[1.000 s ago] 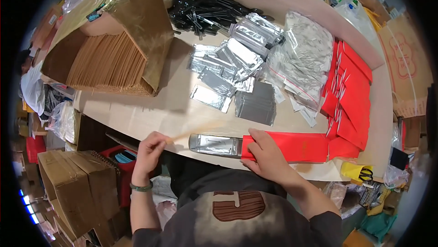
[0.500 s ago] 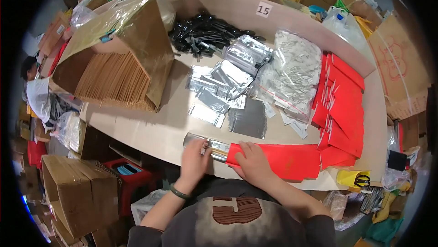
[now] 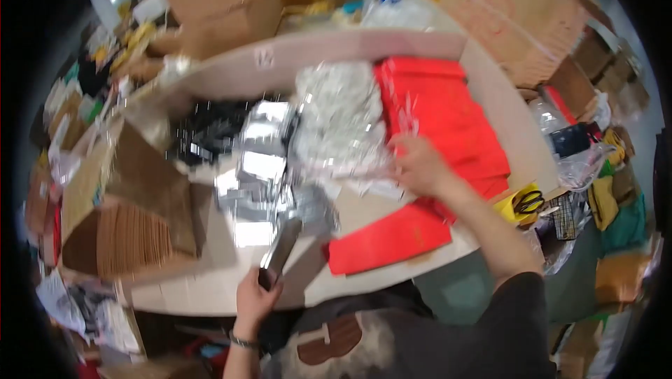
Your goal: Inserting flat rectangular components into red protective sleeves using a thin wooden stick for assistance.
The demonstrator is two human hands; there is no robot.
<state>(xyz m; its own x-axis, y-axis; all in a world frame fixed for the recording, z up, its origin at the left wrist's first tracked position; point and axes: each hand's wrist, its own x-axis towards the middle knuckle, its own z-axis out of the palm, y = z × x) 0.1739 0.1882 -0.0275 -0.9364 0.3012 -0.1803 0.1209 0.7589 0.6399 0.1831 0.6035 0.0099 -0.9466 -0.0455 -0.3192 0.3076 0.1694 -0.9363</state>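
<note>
Our left hand [image 3: 257, 296] low and near our body, curled in a grip, our right forearm [image 3: 493, 242] stretched forward and leftward, our right hand [image 3: 420, 165] farther out, slightly blurred.

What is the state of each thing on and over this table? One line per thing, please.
Slim dark pack, tilted, gripped by the left hand
Red pile, overlapping sleeves
Right hand, at the red pile's left edge, grip blurred
Single red sleeve, lying flat
Carton, open
Brown strips, packed inside carton
Clear bag, filled
Silver packets, loosely heaped
Black pieces, heaped
</note>
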